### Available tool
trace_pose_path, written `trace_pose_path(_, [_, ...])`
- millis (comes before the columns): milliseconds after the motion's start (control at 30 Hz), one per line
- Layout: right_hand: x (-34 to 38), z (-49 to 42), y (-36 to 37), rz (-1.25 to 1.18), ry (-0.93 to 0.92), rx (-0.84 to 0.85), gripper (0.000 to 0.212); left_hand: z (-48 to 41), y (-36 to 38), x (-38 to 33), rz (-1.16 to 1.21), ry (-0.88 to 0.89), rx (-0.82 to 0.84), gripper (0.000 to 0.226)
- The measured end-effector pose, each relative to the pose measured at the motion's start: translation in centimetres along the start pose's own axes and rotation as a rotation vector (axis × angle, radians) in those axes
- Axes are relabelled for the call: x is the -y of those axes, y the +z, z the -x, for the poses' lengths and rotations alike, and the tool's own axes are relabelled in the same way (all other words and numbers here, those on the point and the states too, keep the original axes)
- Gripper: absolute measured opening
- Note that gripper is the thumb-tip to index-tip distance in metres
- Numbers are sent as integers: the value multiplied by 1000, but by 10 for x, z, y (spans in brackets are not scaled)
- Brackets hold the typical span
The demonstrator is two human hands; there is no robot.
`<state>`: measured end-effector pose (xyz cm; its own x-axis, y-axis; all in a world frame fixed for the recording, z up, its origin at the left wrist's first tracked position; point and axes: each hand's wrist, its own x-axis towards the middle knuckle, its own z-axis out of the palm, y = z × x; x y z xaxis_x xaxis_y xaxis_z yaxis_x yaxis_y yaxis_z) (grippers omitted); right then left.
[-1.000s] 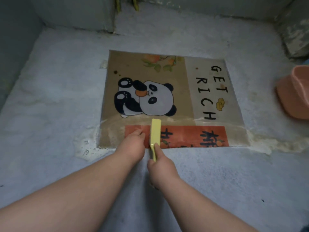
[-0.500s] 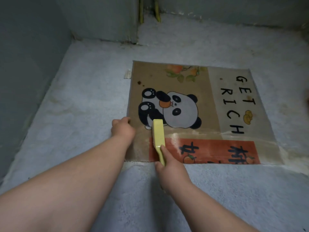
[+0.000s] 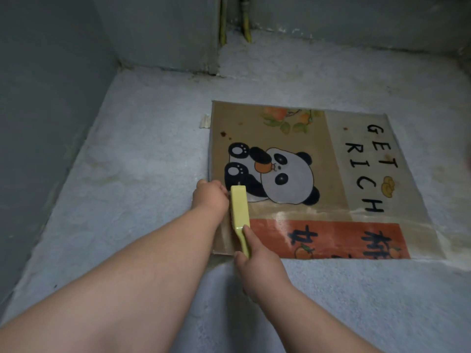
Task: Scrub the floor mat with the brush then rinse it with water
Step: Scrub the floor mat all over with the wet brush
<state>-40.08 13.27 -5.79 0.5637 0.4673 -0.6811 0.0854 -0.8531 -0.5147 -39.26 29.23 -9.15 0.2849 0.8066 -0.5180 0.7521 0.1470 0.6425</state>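
Observation:
A square floor mat [image 3: 331, 159] with a panda, the words GET RICH and a red strip lies flat on the pale wet floor. My right hand [image 3: 260, 273] grips the handle of a yellow brush [image 3: 239, 208], whose head rests on the mat's near left part, just below the panda. My left hand [image 3: 210, 197] is curled and presses on the mat's left edge, touching the brush head's left side. Soapy streaks show across the mat above the red strip.
Grey walls [image 3: 51, 98] close in on the left and at the back, with a corner pillar [image 3: 165, 34] and yellow pipes [image 3: 246, 29] behind the mat. A small tab [image 3: 204, 121] sticks out at the mat's far left corner. Rough floor [image 3: 127, 174] spreads left of the mat.
The brush and my right hand have moved left and farther up the mat. My left hand slid from the mat's near edge to its left edge. The view swung left; the pink basin is out of frame.

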Motion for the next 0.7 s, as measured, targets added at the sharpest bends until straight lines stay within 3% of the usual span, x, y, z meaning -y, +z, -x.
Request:
trace_pose_path(467, [49, 15, 76, 35, -66, 113, 66, -14, -83, 57, -182, 10, -114, 23])
trace_pose_path(700, [71, 36, 124, 85, -109, 195, 67, -13, -130, 106, -126, -97, -179, 24])
